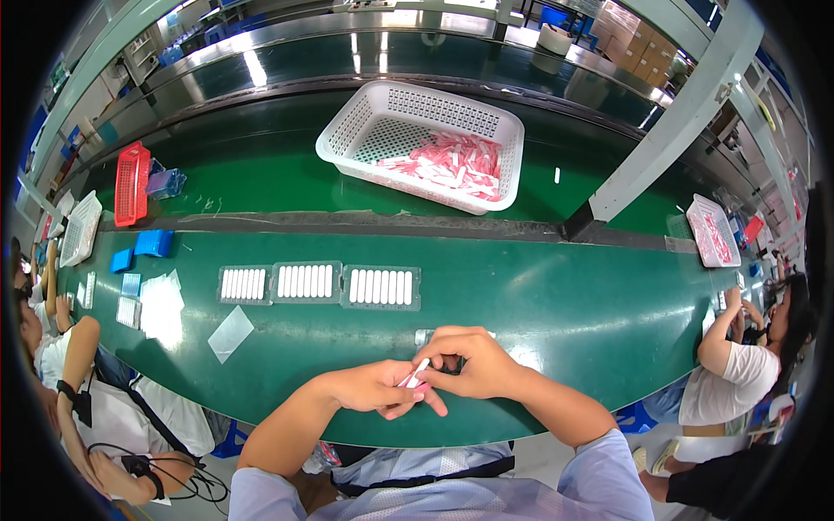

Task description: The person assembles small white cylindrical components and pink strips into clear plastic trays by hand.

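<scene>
My left hand [375, 387] is closed around a few small pink-and-white sticks, mostly hidden by its fingers. Pinched between the fingertips of my right hand [476, 363] is a slim white stick [422, 368], tilted just above the left palm. Both hands are together over the near edge of the green table. Behind the right hand, a clear tray [423, 337] shows only in part. Farther left, three clear trays stand side by side, each with a row of white sticks: a left one [242, 301], a middle one [306, 300] and a right one [380, 307].
A white perforated basket [382, 177] with pink-and-white pieces stands beyond a raised dark strip. White sheets [162, 308], blue blocks [154, 243] and a red basket [131, 187] lie left. A metal post [669, 130] rises at right. People sit at both sides.
</scene>
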The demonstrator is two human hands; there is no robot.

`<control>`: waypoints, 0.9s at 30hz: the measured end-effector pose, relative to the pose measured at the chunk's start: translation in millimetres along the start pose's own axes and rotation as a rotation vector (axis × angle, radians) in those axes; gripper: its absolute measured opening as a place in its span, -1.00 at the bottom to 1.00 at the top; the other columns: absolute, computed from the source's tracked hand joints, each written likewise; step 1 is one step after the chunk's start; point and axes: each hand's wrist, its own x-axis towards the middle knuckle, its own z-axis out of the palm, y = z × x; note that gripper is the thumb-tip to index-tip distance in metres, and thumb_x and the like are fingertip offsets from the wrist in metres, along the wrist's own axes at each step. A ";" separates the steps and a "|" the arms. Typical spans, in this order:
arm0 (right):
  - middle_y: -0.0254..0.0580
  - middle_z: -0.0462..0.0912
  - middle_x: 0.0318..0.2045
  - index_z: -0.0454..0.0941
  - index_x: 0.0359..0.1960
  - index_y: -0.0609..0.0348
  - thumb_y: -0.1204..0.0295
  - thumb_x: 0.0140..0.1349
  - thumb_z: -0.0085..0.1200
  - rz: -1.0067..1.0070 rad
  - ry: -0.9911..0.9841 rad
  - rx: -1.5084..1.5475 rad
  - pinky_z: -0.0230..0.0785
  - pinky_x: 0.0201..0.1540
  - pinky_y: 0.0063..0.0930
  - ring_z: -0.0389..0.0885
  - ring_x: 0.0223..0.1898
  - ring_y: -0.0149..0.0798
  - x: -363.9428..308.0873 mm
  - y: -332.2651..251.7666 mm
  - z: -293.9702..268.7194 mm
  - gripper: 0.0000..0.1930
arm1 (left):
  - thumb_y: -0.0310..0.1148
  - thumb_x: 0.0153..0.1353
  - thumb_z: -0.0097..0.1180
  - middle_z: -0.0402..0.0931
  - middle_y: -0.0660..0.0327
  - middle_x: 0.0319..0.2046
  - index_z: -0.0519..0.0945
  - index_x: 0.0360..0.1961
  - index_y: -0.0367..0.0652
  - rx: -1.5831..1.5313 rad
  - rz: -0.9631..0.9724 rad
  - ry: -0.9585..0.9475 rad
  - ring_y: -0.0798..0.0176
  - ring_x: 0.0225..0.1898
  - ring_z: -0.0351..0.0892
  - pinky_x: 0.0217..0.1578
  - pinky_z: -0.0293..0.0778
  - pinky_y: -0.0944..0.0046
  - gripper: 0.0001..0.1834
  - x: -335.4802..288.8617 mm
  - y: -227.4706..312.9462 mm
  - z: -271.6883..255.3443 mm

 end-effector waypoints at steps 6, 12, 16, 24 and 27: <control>-0.35 0.55 -0.45 0.70 -0.23 0.20 0.53 0.26 0.33 0.132 -0.069 0.186 0.32 -0.47 -0.53 0.45 -0.53 -0.45 -2.1 1.3 -9.7 -0.91 | -0.33 0.58 -0.05 0.65 0.16 -0.11 0.33 0.39 -0.16 -0.014 0.052 0.099 0.52 -0.52 0.35 -0.56 0.23 0.46 -0.57 -2.2 4.9 3.3; -0.27 0.66 -0.31 0.67 -0.19 0.13 0.50 0.32 0.28 -0.214 -0.090 -0.014 0.47 -0.33 -0.42 0.66 -0.34 -0.29 -1.8 -8.5 -33.5 -0.93 | -0.35 0.58 -0.03 0.64 0.11 -0.05 0.43 0.24 -0.23 -0.301 0.086 0.085 0.53 -0.54 0.31 -0.60 0.16 0.50 -0.69 -8.4 4.2 -4.9; -0.32 0.64 -0.27 0.68 -0.18 0.05 0.43 0.28 0.28 -0.332 -0.183 -0.395 0.48 -0.12 -0.25 0.66 -0.22 -0.14 -6.1 -16.5 -31.8 -0.89 | -0.34 0.56 0.04 0.64 0.12 -0.15 0.47 0.15 -0.27 -0.486 0.071 0.024 0.55 -0.58 0.29 -0.63 0.11 0.50 -0.72 -7.7 1.0 -8.2; -0.29 0.65 -0.29 0.48 0.16 0.07 0.49 0.21 0.37 0.115 -0.095 -0.145 0.50 -0.24 -0.36 0.64 -0.33 -0.27 -16.5 -14.5 -31.1 -0.51 | -0.30 0.46 0.22 0.73 0.19 -0.32 0.55 -0.11 -0.20 -0.055 0.160 0.371 0.59 -0.66 0.28 -0.64 0.15 0.50 -0.81 -2.4 1.7 -0.8; -0.39 0.65 -0.43 0.57 -0.04 0.14 0.45 0.28 0.37 0.157 -0.071 0.108 0.41 -0.41 -0.54 0.57 -0.47 -0.48 -22.1 -3.0 -18.5 -0.73 | -0.29 0.45 0.23 0.74 0.19 -0.32 0.55 -0.12 -0.19 0.016 0.153 0.478 0.59 -0.66 0.28 -0.64 0.16 0.50 -0.80 0.0 5.9 5.0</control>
